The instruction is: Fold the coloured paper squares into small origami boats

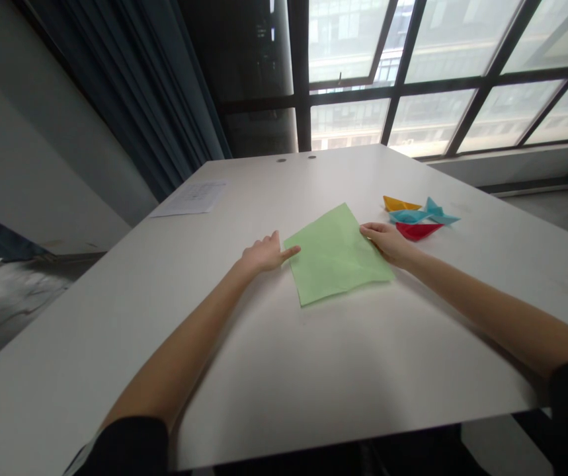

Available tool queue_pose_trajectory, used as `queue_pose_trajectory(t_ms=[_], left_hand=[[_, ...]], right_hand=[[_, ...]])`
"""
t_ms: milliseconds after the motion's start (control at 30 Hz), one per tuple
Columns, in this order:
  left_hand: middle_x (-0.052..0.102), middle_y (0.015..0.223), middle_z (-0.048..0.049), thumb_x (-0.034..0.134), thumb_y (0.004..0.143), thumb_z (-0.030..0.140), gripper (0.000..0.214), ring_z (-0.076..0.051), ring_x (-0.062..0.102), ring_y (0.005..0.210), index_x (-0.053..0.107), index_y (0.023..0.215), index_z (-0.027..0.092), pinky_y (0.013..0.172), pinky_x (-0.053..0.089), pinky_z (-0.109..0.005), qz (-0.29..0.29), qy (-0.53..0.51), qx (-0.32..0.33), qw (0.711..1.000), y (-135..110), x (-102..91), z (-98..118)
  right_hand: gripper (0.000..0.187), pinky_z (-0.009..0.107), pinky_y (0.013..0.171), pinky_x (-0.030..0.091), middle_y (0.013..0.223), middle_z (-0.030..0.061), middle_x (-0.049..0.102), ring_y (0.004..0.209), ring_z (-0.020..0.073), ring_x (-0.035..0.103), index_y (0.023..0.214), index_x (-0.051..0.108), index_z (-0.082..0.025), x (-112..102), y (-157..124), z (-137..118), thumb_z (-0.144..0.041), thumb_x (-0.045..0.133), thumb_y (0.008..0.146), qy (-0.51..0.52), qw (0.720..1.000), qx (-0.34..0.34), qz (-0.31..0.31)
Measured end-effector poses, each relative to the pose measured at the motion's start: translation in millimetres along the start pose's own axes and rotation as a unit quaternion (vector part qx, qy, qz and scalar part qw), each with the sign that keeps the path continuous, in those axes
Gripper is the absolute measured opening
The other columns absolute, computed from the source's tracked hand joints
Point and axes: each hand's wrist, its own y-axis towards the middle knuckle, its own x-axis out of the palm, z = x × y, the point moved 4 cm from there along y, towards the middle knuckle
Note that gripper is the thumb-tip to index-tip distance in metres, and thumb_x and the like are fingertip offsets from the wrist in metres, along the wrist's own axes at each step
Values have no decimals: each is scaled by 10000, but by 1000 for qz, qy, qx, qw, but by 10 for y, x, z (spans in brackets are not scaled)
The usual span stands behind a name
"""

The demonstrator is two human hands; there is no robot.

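A light green sheet of paper (340, 254) lies at a slant on the white table, with faint creases across it. My left hand (262, 254) is at its left corner; one finger stretches over the edge and rests on the paper, while the other fingers are apart from it and hold nothing. On the opposite side, my right hand (385, 243) pinches the sheet's right edge between thumb and fingers. Just beyond that hand sit a red folded paper boat (417, 231), a yellow one (401, 203) and blue folded paper pieces (407, 216).
The white table (244, 370) reaches toward the windows, with two round cable holes near its far edge. A printed sheet (192, 198) lies at the far left. A blue curtain (149, 86) hangs beyond the table's left side.
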Motion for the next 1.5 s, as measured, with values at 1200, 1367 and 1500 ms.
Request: queue_pose_trajectory(t_ms=[1200,1367,1500], left_hand=[[536,1109,-82,596,684,360,566,-200,519,989,424,1187,165,818,426,-298,-72,-275,220,933,61,21,43],[476,659,54,602,670,238,637,-95,453,570,364,1259,188,518,356,-195,-92,-330,236,909,29,3,54],[432,595,70,603,636,191,632,-80,408,516,395,1232,149,475,307,-185,-48,-352,208,911,125,37,-31]], right_hand=[[646,454,886,397,1124,143,583,1055,304,502,1297,422,-166,-81,98,86,-496,540,755,-599,770,-206,-82],[648,381,823,437,1025,121,622,965,266,556,1291,431,-152,-89,83,40,-433,585,728,-574,797,-177,-62],[555,302,692,457,886,54,631,769,188,588,1220,505,-195,-186,134,15,-396,594,711,-503,844,-179,-42]])
